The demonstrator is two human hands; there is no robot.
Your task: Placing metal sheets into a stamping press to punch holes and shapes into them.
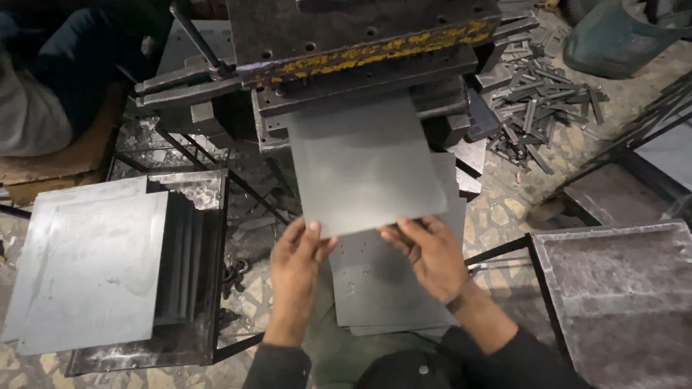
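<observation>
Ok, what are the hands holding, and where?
Both the left hand and right hand grip the grey metal sheet by its near edge.

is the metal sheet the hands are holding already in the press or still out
Partly in. The sheet's far edge lies under the press head, while its near edge sticks out, gripped by the left hand and right hand.

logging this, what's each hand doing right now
left hand: gripping near edge of the grey metal sheet
right hand: gripping the same edge
</observation>
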